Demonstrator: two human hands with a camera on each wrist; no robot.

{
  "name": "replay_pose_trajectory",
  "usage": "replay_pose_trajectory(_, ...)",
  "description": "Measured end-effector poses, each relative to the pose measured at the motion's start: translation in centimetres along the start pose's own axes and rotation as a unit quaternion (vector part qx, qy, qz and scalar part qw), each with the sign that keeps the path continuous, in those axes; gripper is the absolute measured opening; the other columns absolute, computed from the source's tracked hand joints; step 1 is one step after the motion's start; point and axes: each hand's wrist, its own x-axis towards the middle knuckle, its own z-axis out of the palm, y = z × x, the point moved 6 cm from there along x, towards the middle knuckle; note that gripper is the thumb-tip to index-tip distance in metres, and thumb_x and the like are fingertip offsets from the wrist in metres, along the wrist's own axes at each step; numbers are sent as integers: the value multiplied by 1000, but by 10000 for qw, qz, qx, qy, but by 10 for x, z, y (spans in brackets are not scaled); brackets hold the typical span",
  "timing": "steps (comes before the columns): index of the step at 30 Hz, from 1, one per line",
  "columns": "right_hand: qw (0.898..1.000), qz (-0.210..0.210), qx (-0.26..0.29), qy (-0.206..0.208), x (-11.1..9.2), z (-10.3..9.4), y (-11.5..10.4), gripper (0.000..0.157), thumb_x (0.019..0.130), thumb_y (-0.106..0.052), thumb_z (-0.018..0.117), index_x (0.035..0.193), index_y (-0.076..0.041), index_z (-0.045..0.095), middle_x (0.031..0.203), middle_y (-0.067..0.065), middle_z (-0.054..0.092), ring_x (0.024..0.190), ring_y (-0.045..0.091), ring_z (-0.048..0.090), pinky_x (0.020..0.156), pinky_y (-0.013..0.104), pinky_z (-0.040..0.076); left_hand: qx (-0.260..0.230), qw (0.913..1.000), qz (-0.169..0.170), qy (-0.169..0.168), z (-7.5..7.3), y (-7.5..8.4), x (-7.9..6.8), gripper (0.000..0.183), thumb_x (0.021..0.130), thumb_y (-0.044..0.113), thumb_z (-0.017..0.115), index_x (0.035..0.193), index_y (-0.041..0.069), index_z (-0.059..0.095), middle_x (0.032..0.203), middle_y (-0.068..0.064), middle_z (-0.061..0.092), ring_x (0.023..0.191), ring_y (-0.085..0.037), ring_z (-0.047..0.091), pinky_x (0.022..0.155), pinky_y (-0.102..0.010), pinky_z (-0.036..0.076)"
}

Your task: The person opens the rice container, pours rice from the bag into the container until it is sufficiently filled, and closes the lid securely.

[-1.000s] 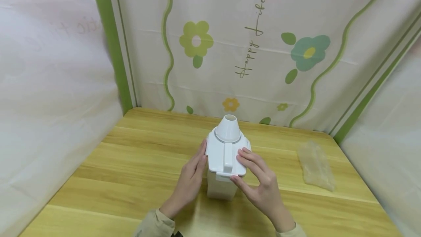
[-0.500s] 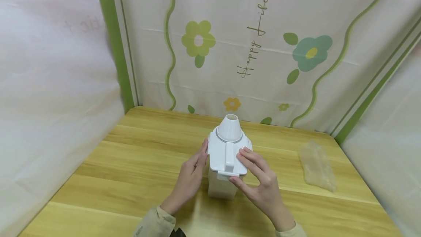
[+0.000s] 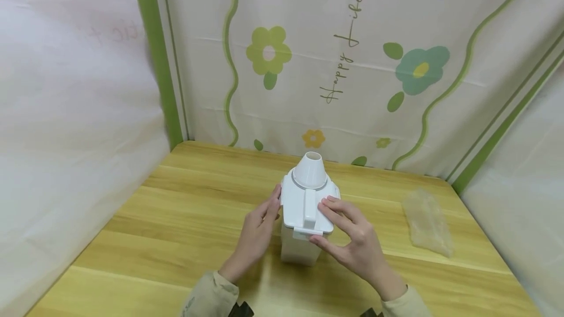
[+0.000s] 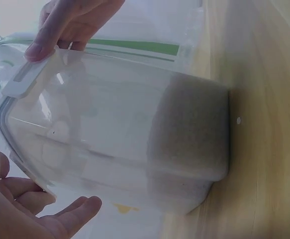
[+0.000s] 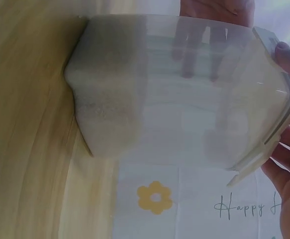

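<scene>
A tall clear storage container with pale, fine grains in its lower part stands upright on the wooden table. Its white lid carries a raised bar and a cone-shaped cup with a round opening on top. My left hand rests along the container's left side, fingers mostly straight near the side latch. With my right hand I grip the lid's near right corner: fingertips lie on top, and the thumb presses at the front latch. In the left wrist view, that thumb sits on a latch's end.
A crumpled clear plastic bag lies on the table to the right. One small white grain is on the wood beside the container's base. Printed white curtains enclose the table at the back and both sides.
The whole scene has drifted slightly right in the head view. Both hands keep nearly the same places on the container, and its latches look unchanged.
</scene>
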Motion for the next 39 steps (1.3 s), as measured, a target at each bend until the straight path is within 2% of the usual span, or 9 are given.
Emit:
replay_pose_trajectory(4,9999,-35,21,-114,0,0,2,51,67,-26,79,106,3,63,104,18,56,95,35,55,86,36,44,-10,9999,-140,-31,0,12,0,38,99,17,35,131,-1,40,134,-8,39,116,-20,43,82,-31,47)
replay_pose_trajectory(8,9998,-46,43,-187,0,0,2,51,67,-26,79,107,2,63,105,17,56,94,33,55,84,33,45,26,9994,-350,-16,1,15,1,39,99,19,35,132,-1,40,134,-4,38,119,-20,39,86,-30,44)
replay_pose_trajectory(11,9997,-61,135,-170,0,0,1,51,67,-24,79,107,3,63,105,18,56,93,33,56,79,32,48,71,9991,-426,36,2,15,1,39,98,20,35,131,-1,40,135,-5,38,121,-19,37,92,-29,38)
replay_pose_trajectory(15,9995,-70,291,-116,-1,0,1,50,66,-21,80,106,3,63,104,18,56,93,35,56,75,33,50,147,9988,-422,177,5,4,1,41,98,24,36,131,1,41,134,-5,39,122,-16,36,98,-30,30)
replay_pose_trajectory(21,9995,-80,285,-103,1,-1,0,50,66,-22,80,106,3,64,104,18,57,91,34,57,76,34,49,358,9979,-379,382,9,-23,3,45,97,37,34,133,12,42,133,5,40,119,-7,37,97,-30,32)
replay_pose_trajectory(29,9997,-57,220,-109,2,-2,0,50,64,-22,81,105,2,65,104,17,58,88,32,59,76,32,49,355,9965,-643,407,10,-21,3,47,95,42,36,132,14,43,132,8,40,118,-6,38,97,-32,33)
replay_pose_trajectory(39,9995,-7,314,-42,0,0,0,50,64,-20,81,105,2,64,105,18,57,91,35,56,74,32,49,406,9961,-659,422,8,-21,4,47,95,42,38,131,13,45,131,8,42,116,-6,40,94,-31,37)
